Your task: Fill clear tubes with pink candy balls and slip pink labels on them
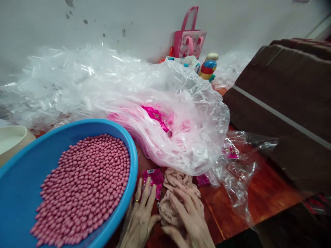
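Observation:
My left hand [141, 217] lies flat on the red-brown table, fingers stretched out, a ring on one finger, its fingertips touching a small pink packet [155, 179]. My right hand [190, 217] rests beside it with fingers extended over a crumpled beige cloth [173, 193], pressing on it. Just left of my hands is a big blue basin [23, 182] filled with several pink candy-coated pieces [88, 182]. Behind the cloth sits a large clear plastic bag [181, 117] holding pink packets [156, 117].
A heap of clear plastic wrappers [59, 79] runs along the wall. A brown cardboard box [284, 103] stands at the right. A pink tote bag [188, 39] and a colourful toy [209, 67] sit at the back. A beige bowl [11, 141] is at far left.

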A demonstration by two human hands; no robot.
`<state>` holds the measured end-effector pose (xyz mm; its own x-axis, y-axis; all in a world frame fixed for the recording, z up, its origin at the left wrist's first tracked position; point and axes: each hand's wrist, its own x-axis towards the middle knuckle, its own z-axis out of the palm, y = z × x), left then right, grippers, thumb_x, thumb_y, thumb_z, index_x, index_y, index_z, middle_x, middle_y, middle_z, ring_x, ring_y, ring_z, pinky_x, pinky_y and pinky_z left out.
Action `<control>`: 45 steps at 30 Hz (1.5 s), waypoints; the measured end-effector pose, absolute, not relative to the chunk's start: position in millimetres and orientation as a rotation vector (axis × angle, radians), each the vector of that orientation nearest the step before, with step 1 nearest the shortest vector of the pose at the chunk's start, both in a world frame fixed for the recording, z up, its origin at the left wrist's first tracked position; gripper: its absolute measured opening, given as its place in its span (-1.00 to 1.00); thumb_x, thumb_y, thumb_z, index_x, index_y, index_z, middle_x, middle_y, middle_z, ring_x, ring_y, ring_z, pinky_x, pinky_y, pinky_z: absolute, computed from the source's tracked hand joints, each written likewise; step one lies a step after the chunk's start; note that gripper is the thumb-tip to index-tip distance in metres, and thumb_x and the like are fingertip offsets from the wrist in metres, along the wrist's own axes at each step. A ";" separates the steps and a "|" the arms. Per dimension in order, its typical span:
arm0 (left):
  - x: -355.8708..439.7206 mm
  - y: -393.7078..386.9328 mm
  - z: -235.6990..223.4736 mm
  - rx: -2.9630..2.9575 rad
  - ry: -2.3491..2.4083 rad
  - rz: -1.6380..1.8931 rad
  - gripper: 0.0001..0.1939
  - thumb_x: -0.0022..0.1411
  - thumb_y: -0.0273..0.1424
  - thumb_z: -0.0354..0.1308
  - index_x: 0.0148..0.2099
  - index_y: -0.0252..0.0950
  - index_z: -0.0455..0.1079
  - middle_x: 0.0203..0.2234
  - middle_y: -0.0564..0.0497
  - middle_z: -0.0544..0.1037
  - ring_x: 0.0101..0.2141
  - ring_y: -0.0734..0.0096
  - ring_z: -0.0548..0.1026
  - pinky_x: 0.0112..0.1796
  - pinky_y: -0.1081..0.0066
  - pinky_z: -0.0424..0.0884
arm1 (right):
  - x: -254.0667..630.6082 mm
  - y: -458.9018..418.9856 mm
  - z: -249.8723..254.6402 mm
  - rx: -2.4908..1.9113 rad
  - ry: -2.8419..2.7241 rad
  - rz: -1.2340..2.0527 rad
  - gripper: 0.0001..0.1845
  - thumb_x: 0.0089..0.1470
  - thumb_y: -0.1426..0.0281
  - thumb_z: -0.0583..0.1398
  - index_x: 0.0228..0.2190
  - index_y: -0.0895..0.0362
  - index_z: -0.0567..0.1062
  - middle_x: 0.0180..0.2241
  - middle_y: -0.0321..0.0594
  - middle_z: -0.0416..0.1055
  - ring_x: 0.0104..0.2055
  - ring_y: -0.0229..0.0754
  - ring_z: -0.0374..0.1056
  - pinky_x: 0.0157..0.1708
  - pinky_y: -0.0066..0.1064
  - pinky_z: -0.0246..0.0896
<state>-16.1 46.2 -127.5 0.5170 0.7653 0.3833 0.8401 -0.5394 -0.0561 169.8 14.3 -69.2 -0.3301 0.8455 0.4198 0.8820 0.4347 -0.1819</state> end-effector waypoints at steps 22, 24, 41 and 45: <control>3.0 40.3 -110.9 -2.639 -1.497 -0.827 -0.52 0.22 -0.55 -0.06 0.20 -0.42 0.15 0.13 -0.28 0.33 0.14 0.01 0.27 -0.05 0.05 0.44 | 151.5 30.8 -43.2 -1.462 -1.569 0.346 -0.69 0.12 0.38 0.16 -0.07 0.06 0.44 -0.04 -0.10 0.40 0.02 -0.02 0.32 -0.01 -0.12 0.30; 2.2 39.6 -108.6 -2.564 -1.606 -1.125 -0.63 0.24 -0.60 -0.14 0.05 -0.39 0.30 0.06 -0.27 0.42 0.07 0.18 0.39 -0.06 0.27 0.47 | 135.7 43.5 -60.6 -1.438 -1.813 0.143 -0.71 0.16 0.34 0.10 -0.09 0.12 0.46 -0.13 -0.03 0.43 -0.08 0.03 0.33 -0.13 -0.06 0.32; -2.1 27.1 -95.0 -2.482 -1.522 -1.350 -0.72 0.15 -0.64 0.09 -0.09 -0.33 0.36 -0.17 -0.14 0.51 -0.02 0.17 0.38 -0.07 0.26 0.44 | 150.9 50.5 -58.6 -1.366 -1.056 1.048 -0.63 0.18 0.19 0.07 -0.10 0.10 0.50 -0.17 -0.16 0.51 -0.05 -0.12 0.37 -0.04 -0.32 0.28; 22.4 39.2 -88.5 -2.512 -1.527 -1.263 -0.71 0.14 -0.59 0.11 -0.06 -0.35 0.37 -0.16 -0.18 0.45 -0.02 0.05 0.31 -0.11 0.14 0.46 | 163.4 57.1 -55.6 -1.312 -0.499 1.247 -0.58 -0.26 0.09 0.37 -0.43 0.16 0.57 -0.65 -0.35 0.42 -0.62 -0.33 0.28 -0.63 -0.59 0.22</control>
